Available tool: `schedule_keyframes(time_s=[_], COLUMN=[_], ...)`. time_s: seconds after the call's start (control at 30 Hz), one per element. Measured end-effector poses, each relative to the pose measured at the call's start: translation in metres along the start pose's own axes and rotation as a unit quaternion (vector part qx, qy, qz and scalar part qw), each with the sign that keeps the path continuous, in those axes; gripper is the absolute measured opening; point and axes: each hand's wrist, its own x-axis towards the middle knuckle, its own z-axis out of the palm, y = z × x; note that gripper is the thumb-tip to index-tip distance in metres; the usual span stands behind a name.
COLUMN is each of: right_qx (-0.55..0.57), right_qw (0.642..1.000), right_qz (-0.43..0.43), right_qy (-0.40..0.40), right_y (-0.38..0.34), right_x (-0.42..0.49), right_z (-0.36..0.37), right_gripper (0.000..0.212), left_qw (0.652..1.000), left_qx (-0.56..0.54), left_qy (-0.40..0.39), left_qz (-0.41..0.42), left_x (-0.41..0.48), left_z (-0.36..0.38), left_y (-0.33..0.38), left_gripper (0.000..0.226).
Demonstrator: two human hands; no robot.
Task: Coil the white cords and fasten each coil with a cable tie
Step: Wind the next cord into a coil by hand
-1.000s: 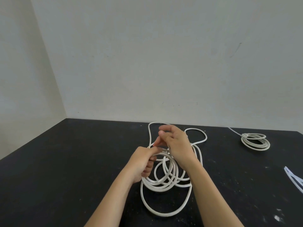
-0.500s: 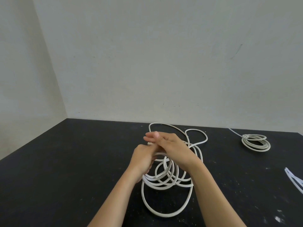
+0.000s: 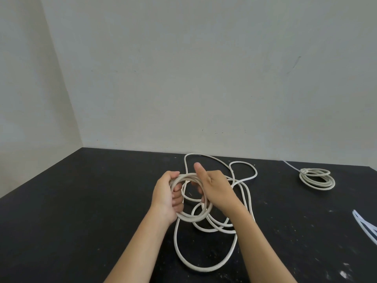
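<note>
A long white cord (image 3: pixel 179 250) lies in loose loops on the black table (image 3: pixel 71 211). My left hand (image 3: pixel 167 197) is closed around a small coil of this cord, held just above the table. My right hand (image 3: pixel 214 188) grips the coil's right side, thumb pointing up, fingers through the ring. The rest of the cord trails behind and below the hands. A second white cord (image 3: pixel 317 178) sits coiled at the far right, with a thin cable tie tail sticking out toward the wall.
Loose white cable ties (image 3: pixel 365 225) lie at the right edge of the table. A pale wall rises behind the table and on the left. The table's left edge runs diagonally toward me.
The hands have moved apart a little and opened the loops into a round coil. My right hand turned from pinching the cord to gripping the coil's side.
</note>
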Motion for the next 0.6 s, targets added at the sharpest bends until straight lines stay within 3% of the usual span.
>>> schedule_keyframes(time_s=[0.2,0.33,0.4,0.43,0.47,0.5,0.53,0.6], right_qx=[0.021,0.109,0.076,0.042,0.007,-0.022,-0.04,-0.051], right_qw=[0.997,0.982,0.984,0.988,0.991,0.992,0.993,0.993], right_qz=[0.071,0.107,0.083,0.064,0.045,0.031,0.02,0.012], right_qy=[0.036,0.113,0.137,0.134,0.126,0.117,0.108,0.107], right_y=[0.001,0.002,0.002,0.002,0.001,0.0,0.0,0.0], right_x=[0.002,0.001,0.002,0.002,0.001,0.0,-0.001,-0.001], right_z=[0.01,0.01,0.009,0.011,0.012,0.014,0.016,0.019], right_gripper=[0.051,0.041,0.038,0.038,0.039,0.042,0.045,0.049], left_qw=[0.999,0.997,0.989,0.961,0.911,0.87,0.851,0.88], left_qx=[-0.034,-0.063,0.052,0.153,0.262,0.329,0.366,0.343], left_qy=[0.018,0.038,0.097,0.145,0.164,0.145,0.098,-0.019], left_qz=[0.004,-0.002,0.094,0.178,0.273,0.337,0.363,0.328], left_x=[0.002,0.004,0.009,0.014,0.017,0.019,0.021,0.016], left_z=[0.001,0.008,0.009,0.006,0.002,-0.001,-0.003,-0.005], left_y=[-0.004,-0.007,-0.015,-0.019,-0.022,-0.023,-0.024,-0.024], left_gripper=[0.045,0.029,0.018,0.025,0.027,0.023,0.029,0.048])
